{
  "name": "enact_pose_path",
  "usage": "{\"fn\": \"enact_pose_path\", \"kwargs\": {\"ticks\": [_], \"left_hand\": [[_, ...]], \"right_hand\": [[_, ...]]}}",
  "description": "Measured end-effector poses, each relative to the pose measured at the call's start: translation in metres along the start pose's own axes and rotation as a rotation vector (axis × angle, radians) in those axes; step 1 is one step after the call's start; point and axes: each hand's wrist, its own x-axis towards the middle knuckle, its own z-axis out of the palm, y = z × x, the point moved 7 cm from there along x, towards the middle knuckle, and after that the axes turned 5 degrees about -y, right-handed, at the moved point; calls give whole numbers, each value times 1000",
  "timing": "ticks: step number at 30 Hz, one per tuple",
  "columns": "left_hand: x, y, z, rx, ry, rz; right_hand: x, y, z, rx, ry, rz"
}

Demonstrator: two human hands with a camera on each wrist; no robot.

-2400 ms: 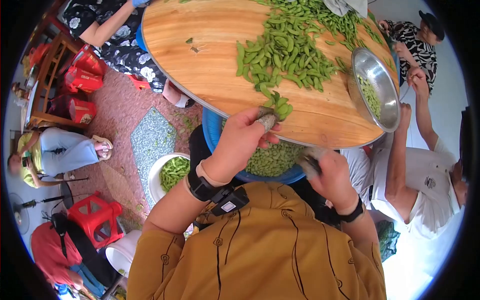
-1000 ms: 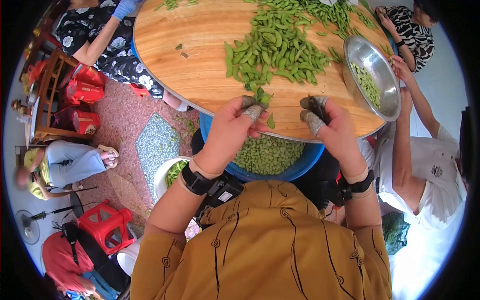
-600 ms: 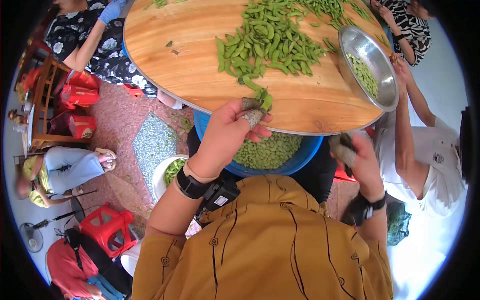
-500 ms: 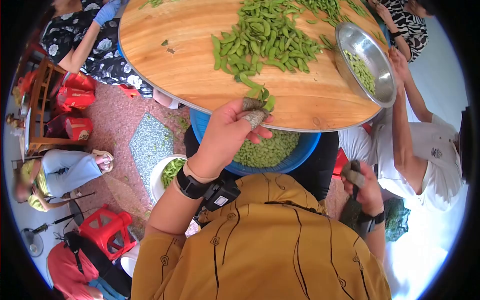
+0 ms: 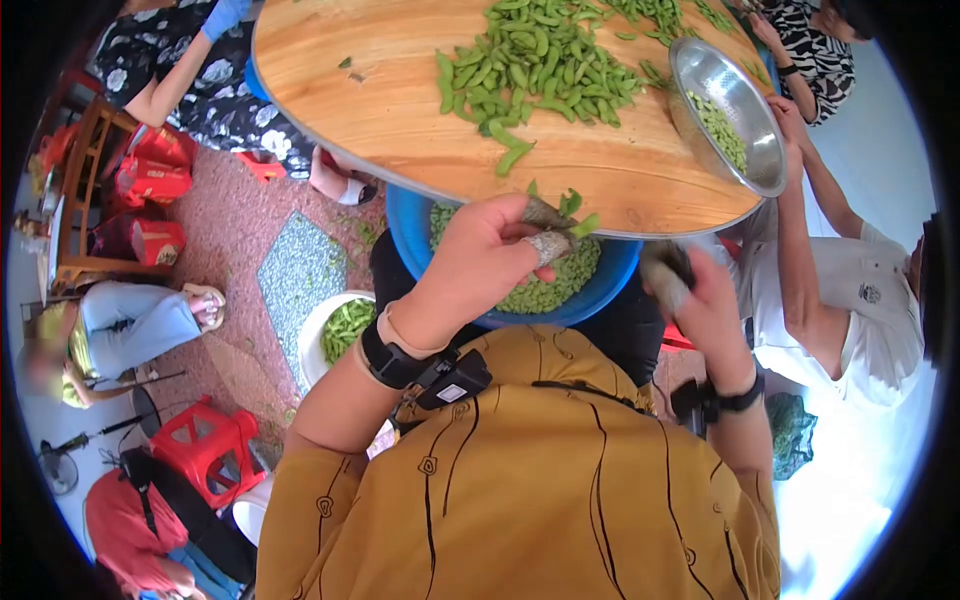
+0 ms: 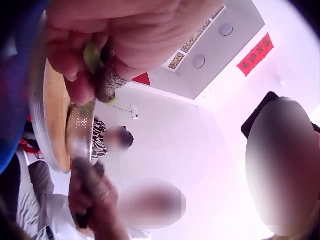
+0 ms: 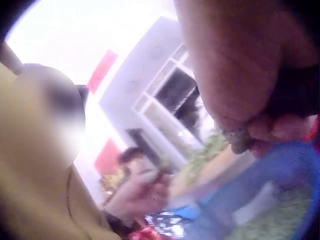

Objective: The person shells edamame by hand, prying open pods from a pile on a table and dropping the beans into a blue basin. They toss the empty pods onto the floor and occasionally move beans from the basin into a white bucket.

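Note:
My left hand point(image 5: 475, 262), its thumb and forefinger wrapped in grey tape, pinches a few green edamame pods point(image 5: 586, 226) at the near table edge. In the left wrist view a pod point(image 6: 91, 55) shows between the fingers. To the right of it is my right hand point(image 5: 708, 305), blurred, with taped fingertips bent inward; I cannot tell whether they hold anything. Beneath the hands, a blue basin point(image 5: 402, 235) contains shelled green beans point(image 5: 545, 288). A heap of edamame pods point(image 5: 530, 65) covers part of the round wooden table point(image 5: 370, 100), and one loose pod point(image 5: 513, 157) lies nearer me.
A perforated steel bowl point(image 5: 768, 155) with some beans sits at the table's right edge. On the floor at left stand a white bucket point(image 5: 311, 335) of green pods and a red stool point(image 5: 205, 440). Other people sit around the table.
My right hand reached in beside the left, swung out low to the right, and has since come back up toward the table edge. My left hand has shifted slightly right with its pods.

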Motion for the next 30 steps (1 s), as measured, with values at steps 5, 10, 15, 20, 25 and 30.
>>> {"fn": "enact_pose_path", "kwargs": {"ticks": [5,10,15,20,25,30], "left_hand": [[-23,24,-8,19,61,53],[-51,36,-41,443,445,223],[-46,37,-13,945,165,469],[-27,0,-3,606,-15,180],[-19,-20,-13,268,72,37],[-14,-17,-5,252,66,61]], "right_hand": [[65,-52,48,235,-203,-157],[75,-66,62,-213,-88,-427],[59,-66,69,-63,-140,-414],[46,-44,66,68,-201,-191],[34,-12,72,333,-406,38],[36,-15,74,269,-413,-30]]}}
